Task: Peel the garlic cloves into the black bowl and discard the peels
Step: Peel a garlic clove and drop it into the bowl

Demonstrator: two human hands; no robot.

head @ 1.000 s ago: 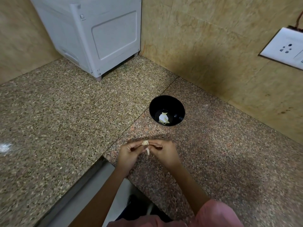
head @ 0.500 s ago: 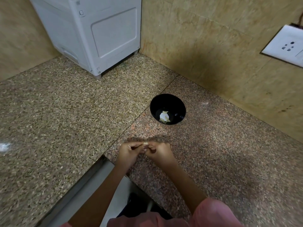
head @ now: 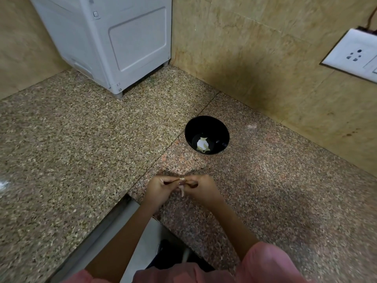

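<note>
The left grip (head: 161, 188) and right grip (head: 201, 187) both pinch one garlic clove (head: 182, 178) above the surface (head: 275, 190), short of the black bowl (head: 206, 125). It seems light, small and firm; its papery peel (head: 182, 193) hangs loose and likely tears easily, so it is best taken by that edge.

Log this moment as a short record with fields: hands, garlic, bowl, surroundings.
left hand: pinches the garlic clove
right hand: pinches the same clove, peel strip hanging below
black bowl: upright on the granite counter, beyond the hands
bowl contents: a few pale garlic pieces
surroundings: white appliance in corner, wall socket at right
</note>
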